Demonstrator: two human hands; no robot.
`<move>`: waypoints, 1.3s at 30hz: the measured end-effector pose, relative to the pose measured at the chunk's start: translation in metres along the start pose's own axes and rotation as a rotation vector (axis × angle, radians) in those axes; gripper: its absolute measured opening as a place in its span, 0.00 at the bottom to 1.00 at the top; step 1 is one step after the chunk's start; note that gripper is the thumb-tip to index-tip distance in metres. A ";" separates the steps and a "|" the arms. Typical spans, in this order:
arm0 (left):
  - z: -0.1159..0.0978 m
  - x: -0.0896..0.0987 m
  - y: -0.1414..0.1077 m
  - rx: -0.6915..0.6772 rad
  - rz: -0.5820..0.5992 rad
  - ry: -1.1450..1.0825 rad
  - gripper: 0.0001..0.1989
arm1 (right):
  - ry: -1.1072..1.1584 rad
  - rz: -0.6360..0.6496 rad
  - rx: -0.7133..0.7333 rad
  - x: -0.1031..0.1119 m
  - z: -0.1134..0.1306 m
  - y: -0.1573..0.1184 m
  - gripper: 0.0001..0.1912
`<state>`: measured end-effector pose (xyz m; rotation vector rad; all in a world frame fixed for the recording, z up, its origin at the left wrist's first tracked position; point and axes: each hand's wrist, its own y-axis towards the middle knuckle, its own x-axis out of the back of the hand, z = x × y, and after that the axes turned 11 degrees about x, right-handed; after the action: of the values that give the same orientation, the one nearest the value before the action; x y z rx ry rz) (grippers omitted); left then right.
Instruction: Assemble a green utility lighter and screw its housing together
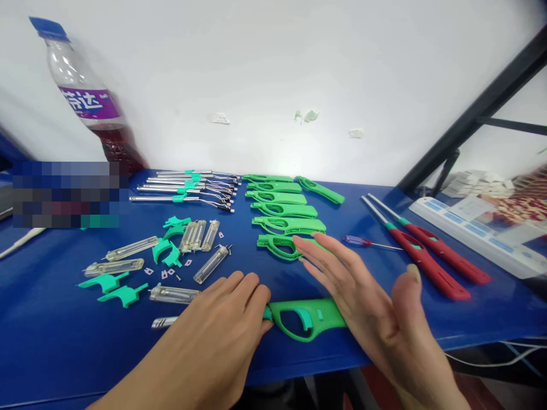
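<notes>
A long-nosed lighter with a green handle point(327, 313) and teal trigger lies across the table's front part. My left hand point(222, 330) is closed around its neck, and the silver tube tip point(164, 323) sticks out to the left. My right hand point(371, 307) is open, fingers stretched forward, in front of the handle's right end; whether it touches the handle I cannot tell. Beyond my right fingertips lies the nearest green handle shell point(267, 245), part of a column of several. Close to my left hand is a clear fuel tank point(171, 294).
Left on the blue table point(43, 341) lie teal triggers point(122, 295), more tanks point(132, 247) and small metal pieces. Metal tubes with wires point(162, 199) are behind. To the right are a screwdriver point(359, 241), two red lighters point(427, 262) and a power strip point(474, 233). A bottle point(92, 102) stands back left.
</notes>
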<state>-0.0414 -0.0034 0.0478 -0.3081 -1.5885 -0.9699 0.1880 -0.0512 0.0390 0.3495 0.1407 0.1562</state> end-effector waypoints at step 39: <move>0.035 -0.002 -0.010 0.191 0.171 -0.175 0.14 | -0.789 -0.029 0.264 0.010 -0.001 -0.009 0.20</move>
<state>-0.0714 0.0164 0.0437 -0.3970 -1.7677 -0.6686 0.1984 -0.0577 0.0337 0.6475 -0.6184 -0.0383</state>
